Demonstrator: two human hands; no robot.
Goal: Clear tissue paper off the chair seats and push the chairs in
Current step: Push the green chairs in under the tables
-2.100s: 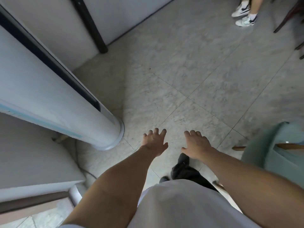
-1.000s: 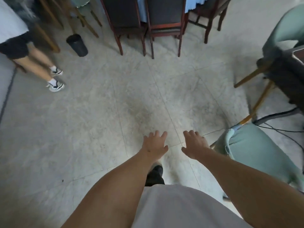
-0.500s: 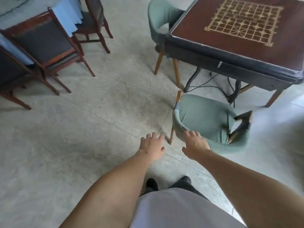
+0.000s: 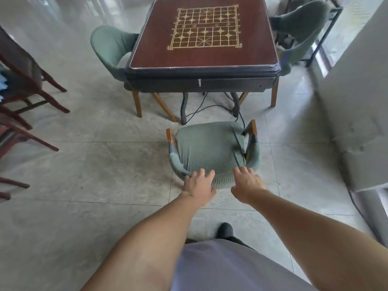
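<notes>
Chair (image 4: 210, 150), frame centre, seat bare, standing apart from table (image 4: 201, 68). Left hand (image 4: 199, 183), right hand (image 4: 247, 182): fingers spread, holding nothing, over backrest. Advice: grip backrest evenly, push straight.

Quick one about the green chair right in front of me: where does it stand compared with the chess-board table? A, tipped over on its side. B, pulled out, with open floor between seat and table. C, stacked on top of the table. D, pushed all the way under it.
B: the near green chair stands upright, clear of the table, with cables and bare floor showing between its seat and the table's edge.
</notes>
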